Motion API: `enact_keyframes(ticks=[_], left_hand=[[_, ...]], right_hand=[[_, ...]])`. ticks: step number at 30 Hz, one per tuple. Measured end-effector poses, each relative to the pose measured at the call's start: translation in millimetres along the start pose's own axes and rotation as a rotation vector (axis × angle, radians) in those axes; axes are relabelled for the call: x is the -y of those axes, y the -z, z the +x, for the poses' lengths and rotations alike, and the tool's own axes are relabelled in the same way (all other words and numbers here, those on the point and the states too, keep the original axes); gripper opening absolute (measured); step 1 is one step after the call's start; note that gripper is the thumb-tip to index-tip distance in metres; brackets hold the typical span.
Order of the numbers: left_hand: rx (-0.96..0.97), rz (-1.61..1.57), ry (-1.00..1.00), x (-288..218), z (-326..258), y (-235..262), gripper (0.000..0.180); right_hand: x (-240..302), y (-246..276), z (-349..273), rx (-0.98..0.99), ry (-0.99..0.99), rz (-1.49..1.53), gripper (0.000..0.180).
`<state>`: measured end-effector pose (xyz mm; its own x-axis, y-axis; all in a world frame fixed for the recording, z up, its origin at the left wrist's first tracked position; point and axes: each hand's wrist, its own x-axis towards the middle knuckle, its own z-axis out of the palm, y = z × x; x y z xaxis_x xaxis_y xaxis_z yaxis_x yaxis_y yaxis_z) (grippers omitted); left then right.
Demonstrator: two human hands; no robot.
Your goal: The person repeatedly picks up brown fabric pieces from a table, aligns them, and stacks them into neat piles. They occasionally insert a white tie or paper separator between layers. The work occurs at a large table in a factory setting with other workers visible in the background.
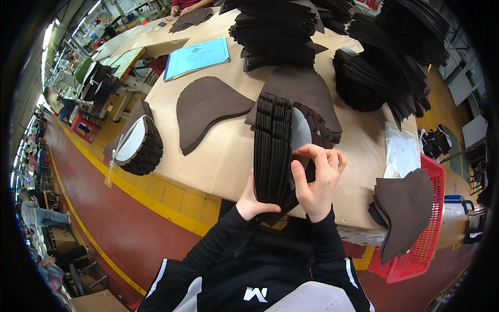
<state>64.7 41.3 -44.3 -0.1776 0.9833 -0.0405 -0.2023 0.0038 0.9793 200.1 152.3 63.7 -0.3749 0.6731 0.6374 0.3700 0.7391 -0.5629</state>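
Note:
A thick stack of dark brown cut fabric pieces (273,148) stands on edge in front of me at the table's near side. My left hand (258,200) grips its lower end, thumb across the near side and fingers behind. My right hand (318,179) is at the stack's right side, fingers curled and thumb close to the index fingertip. Whatever lies between those fingertips is too small to make out. Beside them a pale grey sheet (300,130) shows between the stack and more brown pieces (317,122). Flat brown pieces (301,86) lie just behind.
Tall brown stacks (275,36) stand at the back, with more (384,67) at back right. A curved brown piece (208,106), a blue booklet (197,57) and a tied bundle (138,145) lie left. A red basket (416,249) with brown pieces (405,208) stands right. Another person's hands (187,8) show at the far edge.

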Motion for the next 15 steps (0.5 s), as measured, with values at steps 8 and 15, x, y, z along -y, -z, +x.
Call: enact_keyframes(ticks=[8,15], left_hand=[[0.005,0.083,-0.020,6.1,0.1,2.6,0.121],[0.017,0.063,0.007,5.4,-0.1,3.3,0.122]], right_hand=[[6.7,6.0,-1.2,0.061,-0.046,-0.017,0.035],[7.6,1.5,-1.2,0.015,-0.041,-0.036,0.037]])
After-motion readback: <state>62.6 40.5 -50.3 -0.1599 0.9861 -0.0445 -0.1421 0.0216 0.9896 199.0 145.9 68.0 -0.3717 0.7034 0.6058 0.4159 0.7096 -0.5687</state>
